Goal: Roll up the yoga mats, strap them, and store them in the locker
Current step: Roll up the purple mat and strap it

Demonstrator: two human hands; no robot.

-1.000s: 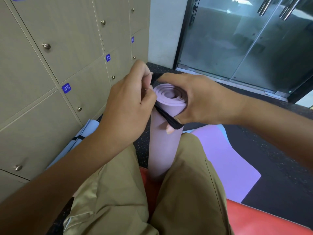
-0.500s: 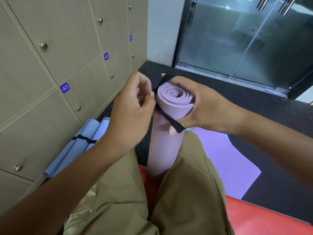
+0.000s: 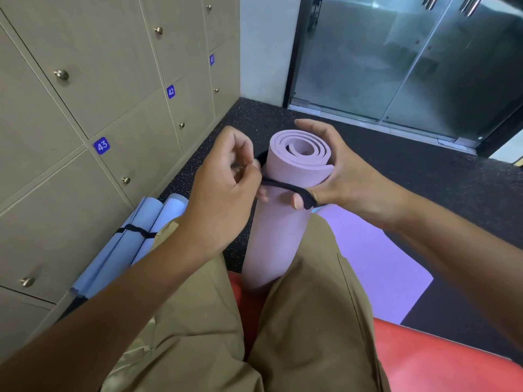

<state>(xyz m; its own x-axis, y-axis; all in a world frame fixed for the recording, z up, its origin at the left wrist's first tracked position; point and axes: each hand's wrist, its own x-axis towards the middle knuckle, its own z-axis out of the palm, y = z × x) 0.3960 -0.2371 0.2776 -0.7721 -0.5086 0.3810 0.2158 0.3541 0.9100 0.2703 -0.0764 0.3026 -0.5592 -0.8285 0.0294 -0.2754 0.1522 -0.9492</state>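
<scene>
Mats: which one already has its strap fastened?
The blue rolled mat lying by the lockers; a black band circles it. The lilac roll is mid-strapping, the purple mat lies flat.

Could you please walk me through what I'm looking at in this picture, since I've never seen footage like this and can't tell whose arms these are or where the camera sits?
There is no machine here: the camera is worn on a person's head and looks down at their own two arms. They sit on a red bench with a rolled lilac yoga mat standing upright between their knees. The right hand grips the top of the roll, its thumb pressing a black strap against it. The left hand pinches the strap's other end, drawing it around the mat. On the dark floor lie rolled blue mats, already strapped, beside the numbered lockers, and a flat purple mat.
</scene>
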